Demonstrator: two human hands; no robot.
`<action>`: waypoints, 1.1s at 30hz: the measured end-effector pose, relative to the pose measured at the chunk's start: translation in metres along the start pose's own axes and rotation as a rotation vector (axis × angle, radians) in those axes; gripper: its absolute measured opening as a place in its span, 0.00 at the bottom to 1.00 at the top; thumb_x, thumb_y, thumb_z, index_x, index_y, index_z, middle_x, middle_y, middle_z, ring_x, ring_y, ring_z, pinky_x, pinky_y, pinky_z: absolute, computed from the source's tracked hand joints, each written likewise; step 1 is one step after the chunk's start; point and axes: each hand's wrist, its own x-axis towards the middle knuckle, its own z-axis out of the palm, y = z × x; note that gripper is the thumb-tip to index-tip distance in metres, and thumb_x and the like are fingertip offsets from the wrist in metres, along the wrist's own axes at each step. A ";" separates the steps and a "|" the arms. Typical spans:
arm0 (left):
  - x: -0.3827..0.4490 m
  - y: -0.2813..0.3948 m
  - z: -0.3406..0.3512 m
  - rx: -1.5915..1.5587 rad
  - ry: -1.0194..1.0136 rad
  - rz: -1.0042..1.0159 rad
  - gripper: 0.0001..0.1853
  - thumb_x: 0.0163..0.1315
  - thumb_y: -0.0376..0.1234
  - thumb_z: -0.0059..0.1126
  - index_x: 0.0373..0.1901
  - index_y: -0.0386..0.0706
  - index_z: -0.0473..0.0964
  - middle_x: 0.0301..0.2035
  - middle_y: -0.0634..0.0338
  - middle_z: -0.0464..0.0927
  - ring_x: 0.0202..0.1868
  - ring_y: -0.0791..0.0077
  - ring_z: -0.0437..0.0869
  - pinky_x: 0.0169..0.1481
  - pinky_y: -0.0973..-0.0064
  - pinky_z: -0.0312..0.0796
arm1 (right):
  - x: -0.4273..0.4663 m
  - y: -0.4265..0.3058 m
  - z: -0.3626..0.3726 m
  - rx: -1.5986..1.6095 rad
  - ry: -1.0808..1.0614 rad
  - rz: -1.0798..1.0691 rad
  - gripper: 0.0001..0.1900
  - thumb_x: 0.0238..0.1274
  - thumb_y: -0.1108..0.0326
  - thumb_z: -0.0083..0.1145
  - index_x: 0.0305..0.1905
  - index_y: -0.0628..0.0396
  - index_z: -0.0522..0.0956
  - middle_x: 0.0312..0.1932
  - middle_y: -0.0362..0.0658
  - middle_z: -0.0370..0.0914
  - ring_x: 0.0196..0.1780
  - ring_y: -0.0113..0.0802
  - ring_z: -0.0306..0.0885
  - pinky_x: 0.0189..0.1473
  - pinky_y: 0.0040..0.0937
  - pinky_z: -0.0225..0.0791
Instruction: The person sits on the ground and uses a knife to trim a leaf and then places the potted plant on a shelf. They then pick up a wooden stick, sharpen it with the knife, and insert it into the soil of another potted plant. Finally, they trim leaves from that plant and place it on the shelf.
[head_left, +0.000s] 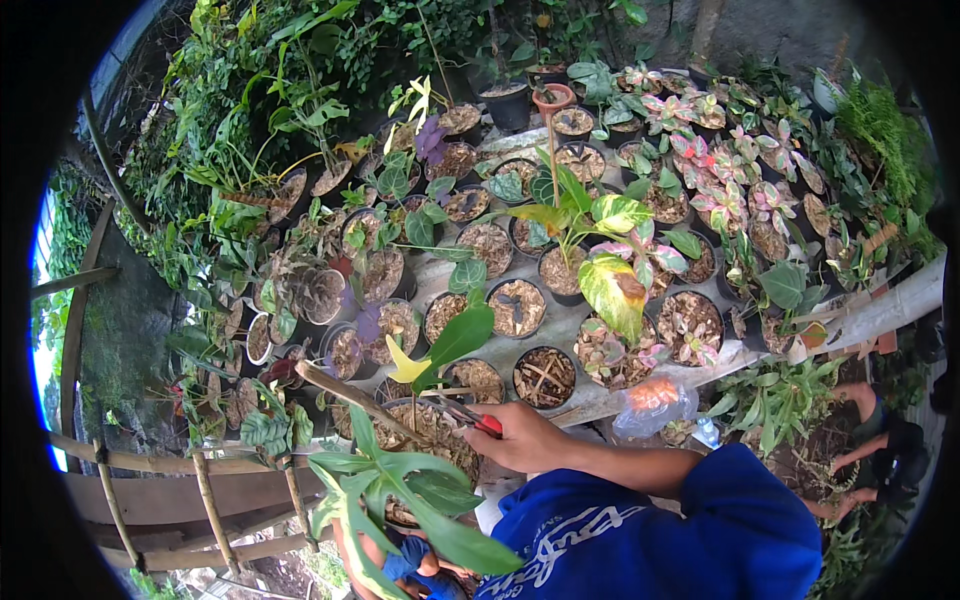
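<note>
My right hand (514, 439) grips red-handled pruning shears (489, 426). The blades point left, over a large pot of wood-chip mix (442, 427). A thin plant stem stands close to the blade tips; whether they touch it, I cannot tell. From that stem rise a broad green leaf (459, 345) and a pale yellow leaf (407, 366). A wooden stake (352, 397) slants across the pot. Nearer to me, a large lobed green leaf (420, 495) spreads over the pot's near side. My left hand is not in view; foliage covers that area.
Many potted plants crowd a pale tabletop (480, 300), including a yellow-variegated one (611, 289) and pink-leaved ones (720, 195). A clear plastic bag (656, 409) lies at the front edge. A bamboo railing (172, 465) runs lower left. Another person (892, 457) is at the right, another (412, 562) below.
</note>
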 end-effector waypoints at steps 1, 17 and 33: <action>0.009 0.016 -0.004 -0.077 -0.096 -0.042 0.10 0.67 0.30 0.59 0.41 0.30 0.78 0.34 0.52 0.83 0.31 0.68 0.85 0.33 0.72 0.76 | 0.004 -0.004 -0.014 0.007 0.000 -0.008 0.22 0.70 0.61 0.57 0.64 0.60 0.76 0.18 0.47 0.72 0.21 0.29 0.67 0.26 0.38 0.62; 0.260 0.235 0.164 -0.542 -0.506 0.133 0.28 0.78 0.43 0.48 0.62 0.23 0.62 0.34 0.41 0.84 0.30 0.62 0.88 0.35 0.75 0.82 | -0.056 -0.010 -0.172 0.435 0.179 0.057 0.18 0.80 0.64 0.47 0.66 0.61 0.74 0.27 0.39 0.80 0.35 0.22 0.79 0.39 0.25 0.70; 0.461 0.291 0.562 -0.726 -0.847 -0.264 0.20 0.79 0.36 0.40 0.62 0.30 0.54 0.51 0.36 0.81 0.42 0.55 0.89 0.41 0.71 0.87 | -0.128 0.058 -0.196 0.580 0.737 0.046 0.19 0.80 0.63 0.49 0.62 0.68 0.74 0.23 0.43 0.77 0.18 0.19 0.63 0.22 0.20 0.58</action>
